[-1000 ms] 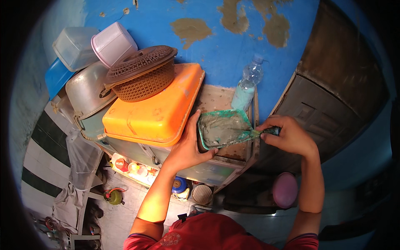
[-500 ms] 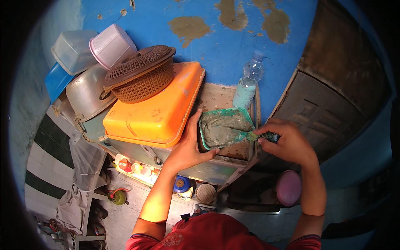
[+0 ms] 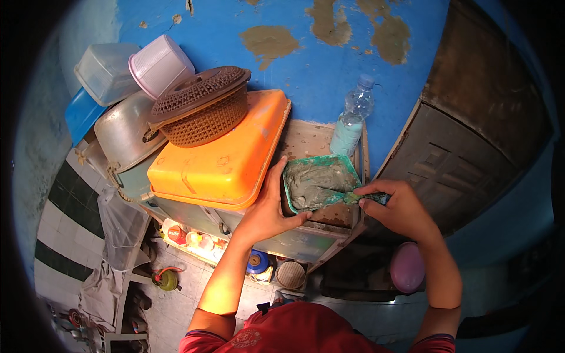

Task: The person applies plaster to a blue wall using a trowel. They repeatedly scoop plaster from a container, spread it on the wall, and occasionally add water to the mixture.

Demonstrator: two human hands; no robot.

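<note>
Tool (image 3: 352, 198) with tip hidden in grey paste (image 3: 315, 181), red shirt (image 3: 306, 329) cut off below

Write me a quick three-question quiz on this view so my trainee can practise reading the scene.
1. Which hand grips the tool that reaches into the green tray?
2. True or false: the brown lidded basket rests on the orange tub.
3. The wall behind the plastic bottle is mainly: A) white, B) blue, C) red.

Key: 1. The right hand. 2. True. 3. B.
</note>
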